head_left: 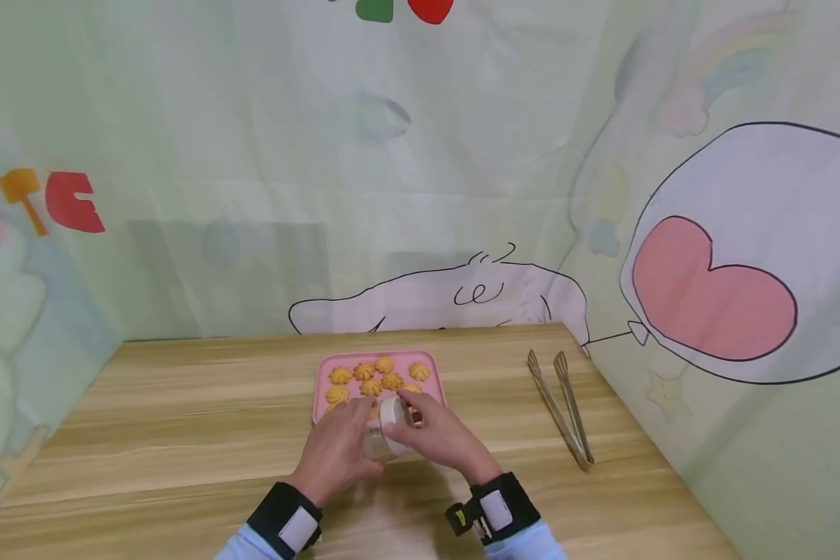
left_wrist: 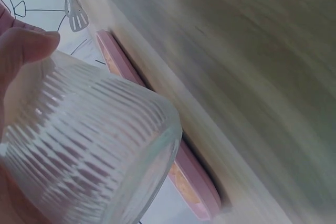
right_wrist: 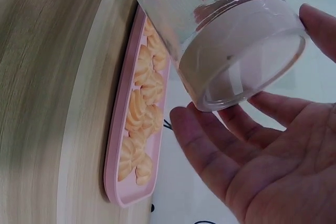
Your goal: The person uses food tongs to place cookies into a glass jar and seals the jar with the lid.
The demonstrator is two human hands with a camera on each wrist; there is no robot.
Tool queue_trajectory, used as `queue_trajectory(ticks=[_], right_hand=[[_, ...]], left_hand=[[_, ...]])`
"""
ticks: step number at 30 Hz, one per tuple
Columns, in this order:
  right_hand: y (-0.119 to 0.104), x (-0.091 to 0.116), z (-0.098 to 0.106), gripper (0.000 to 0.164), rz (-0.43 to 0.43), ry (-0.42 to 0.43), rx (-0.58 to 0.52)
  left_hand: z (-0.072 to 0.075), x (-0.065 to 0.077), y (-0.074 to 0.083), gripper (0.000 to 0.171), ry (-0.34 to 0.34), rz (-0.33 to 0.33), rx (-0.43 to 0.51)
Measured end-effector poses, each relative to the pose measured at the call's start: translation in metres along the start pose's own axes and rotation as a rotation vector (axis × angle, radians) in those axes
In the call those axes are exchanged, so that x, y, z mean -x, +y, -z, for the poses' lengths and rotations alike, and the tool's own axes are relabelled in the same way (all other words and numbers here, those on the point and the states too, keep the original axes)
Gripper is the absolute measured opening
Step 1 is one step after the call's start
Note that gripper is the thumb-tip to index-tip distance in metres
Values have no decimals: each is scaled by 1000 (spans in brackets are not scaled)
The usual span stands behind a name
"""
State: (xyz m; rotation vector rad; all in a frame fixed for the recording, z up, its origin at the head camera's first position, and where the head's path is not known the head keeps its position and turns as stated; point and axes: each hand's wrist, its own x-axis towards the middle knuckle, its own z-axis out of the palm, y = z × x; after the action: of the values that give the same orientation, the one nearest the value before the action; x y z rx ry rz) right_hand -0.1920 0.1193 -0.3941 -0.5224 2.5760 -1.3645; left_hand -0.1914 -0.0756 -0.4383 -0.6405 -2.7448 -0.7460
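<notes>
Over the near edge of a pink tray (head_left: 320, 389), my left hand (head_left: 332, 451) holds a tilted, ribbed clear glass jar (left_wrist: 89, 140). The jar's white lid (right_wrist: 236, 51), with a clear rim, faces my right hand (head_left: 448, 437). In the right wrist view, the right thumb (right_wrist: 320, 30) and fingers (right_wrist: 210, 153) sit at opposite sides of the lid, fingertips right at its rim. No contents show through the glass. Several golden piped cookies (head_left: 364, 371) lie on the tray; my hands hide its near part in the head view.
To the right of the tray, metal tongs (head_left: 567, 420) lie spread on the wooden table (head_left: 182, 435). A printed cloth backdrop (head_left: 252, 155) stands behind the table and along its sides.
</notes>
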Motion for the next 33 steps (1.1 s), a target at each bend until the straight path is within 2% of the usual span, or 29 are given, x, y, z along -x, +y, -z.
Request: queue_trajectory(ticks=[3,9,14,20,28,33], right_hand=[[-2,-1,-3,74,-21,18,-16],[-4,-1,-9,78,-126,97,4],[-7,-1,-10,79,-171,56,7],[-6,-1,-11,69,-147,26,0],[-3,-2,-6,70,-56,13,57],[-1,-4,-4,71,-31,0,27]], left_hand=[[1,2,-1,85,14,-6,-3],[1,3,1,86,26,-32,-24],[4,5,1,86,38,-33,-56],[3,6,-1,84,52,-46,-71],[1,3,-3,83,17,-28,-62],[2,0,-5,84,11,-27,-56]])
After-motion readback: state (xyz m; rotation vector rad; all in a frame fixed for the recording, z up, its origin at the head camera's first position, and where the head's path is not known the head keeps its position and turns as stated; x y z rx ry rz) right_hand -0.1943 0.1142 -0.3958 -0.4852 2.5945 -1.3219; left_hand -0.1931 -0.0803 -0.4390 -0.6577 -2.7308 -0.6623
